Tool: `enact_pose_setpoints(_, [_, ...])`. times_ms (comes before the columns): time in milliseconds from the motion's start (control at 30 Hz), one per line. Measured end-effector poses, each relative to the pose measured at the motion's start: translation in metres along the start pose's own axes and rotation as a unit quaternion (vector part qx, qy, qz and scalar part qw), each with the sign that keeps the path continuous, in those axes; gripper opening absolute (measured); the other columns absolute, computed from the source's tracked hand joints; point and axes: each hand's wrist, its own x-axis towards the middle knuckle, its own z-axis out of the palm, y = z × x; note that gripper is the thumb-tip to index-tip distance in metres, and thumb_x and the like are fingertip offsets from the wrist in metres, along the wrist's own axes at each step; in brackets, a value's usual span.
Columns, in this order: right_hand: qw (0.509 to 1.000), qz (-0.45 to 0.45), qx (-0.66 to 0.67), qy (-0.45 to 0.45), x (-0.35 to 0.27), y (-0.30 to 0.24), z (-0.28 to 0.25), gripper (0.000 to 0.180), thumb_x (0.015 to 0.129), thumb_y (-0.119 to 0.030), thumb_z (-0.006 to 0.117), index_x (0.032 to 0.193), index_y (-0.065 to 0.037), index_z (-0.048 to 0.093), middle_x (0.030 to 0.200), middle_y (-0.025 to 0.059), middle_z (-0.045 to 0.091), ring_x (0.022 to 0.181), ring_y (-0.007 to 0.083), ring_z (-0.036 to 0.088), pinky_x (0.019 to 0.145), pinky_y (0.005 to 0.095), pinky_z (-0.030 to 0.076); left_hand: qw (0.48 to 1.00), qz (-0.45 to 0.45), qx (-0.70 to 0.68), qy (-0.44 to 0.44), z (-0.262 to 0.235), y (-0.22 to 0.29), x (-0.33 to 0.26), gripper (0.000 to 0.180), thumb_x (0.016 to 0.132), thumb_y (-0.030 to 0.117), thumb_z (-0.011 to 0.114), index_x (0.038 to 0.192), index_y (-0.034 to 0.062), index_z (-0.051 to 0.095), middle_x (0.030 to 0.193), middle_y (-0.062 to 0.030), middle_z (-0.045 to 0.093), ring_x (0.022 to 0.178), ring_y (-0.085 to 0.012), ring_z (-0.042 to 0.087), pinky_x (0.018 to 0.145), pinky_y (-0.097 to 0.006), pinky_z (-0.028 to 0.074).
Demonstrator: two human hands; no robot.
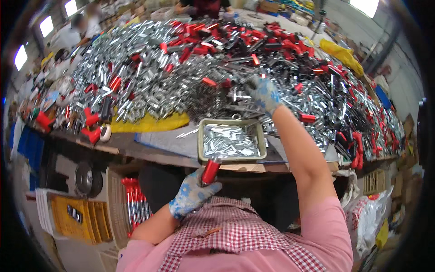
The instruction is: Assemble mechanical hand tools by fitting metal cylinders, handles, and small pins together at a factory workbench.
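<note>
My left hand [194, 195], in a white and blue patterned glove, is closed round a red tool handle with a metal end [211, 171]. It holds this tilted, in front of the table edge. My right hand [265, 93], gloved alike, reaches forward over the heap of metal parts [158, 81]. Its fingers bend down into the parts, and what they pinch is too small to tell. Between my hands, at the table edge, sits a pale green tray [231, 158] of small silver pieces [230, 139].
Red plastic handles [93, 134] lie at the table's front left, by a yellow cloth [149, 123]. Below left, a crate [118, 206] holds several red-handled tools [136, 201], beside a yellow crate [74, 218]. A clear plastic bag [369, 222] stands at lower right. People are across the table.
</note>
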Motion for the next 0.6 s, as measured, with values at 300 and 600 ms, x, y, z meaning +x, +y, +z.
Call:
enact_pose_setpoints(300, [0.9, -0.261, 0.326, -0.128, -0.157, -0.058, -0.042, 0.029, 0.076, 0.0, 0.063, 0.103, -0.008, 0.066, 0.107, 0.0118, 0.062, 0.1, 0.0278, 0.063, 0.085, 0.0374, 0.052, 0.952, 0.142, 0.27, 0.031, 0.014, 0.033, 0.01, 0.039, 0.077, 0.029, 0.076, 0.101, 0.0014, 0.063, 0.078, -0.0195, 0.065, 0.074, -0.0357, 0.066, 0.068, -0.041, 0.052])
enact_pose_setpoints(600, [0.93, -0.258, 0.214, -0.154, -0.177, -0.043, -0.053, 0.034, 0.072, -0.005, 0.063, 0.105, -0.009, 0.065, 0.113, 0.0136, 0.06, 0.099, 0.0328, 0.062, 0.083, 0.0421, 0.052, 0.899, 0.243, 0.364, -0.004, 0.033, 0.039, 0.033, 0.029, 0.074, 0.02, 0.077, 0.094, 0.0035, 0.065, 0.081, -0.018, 0.066, 0.074, -0.0354, 0.066, 0.065, -0.042, 0.053])
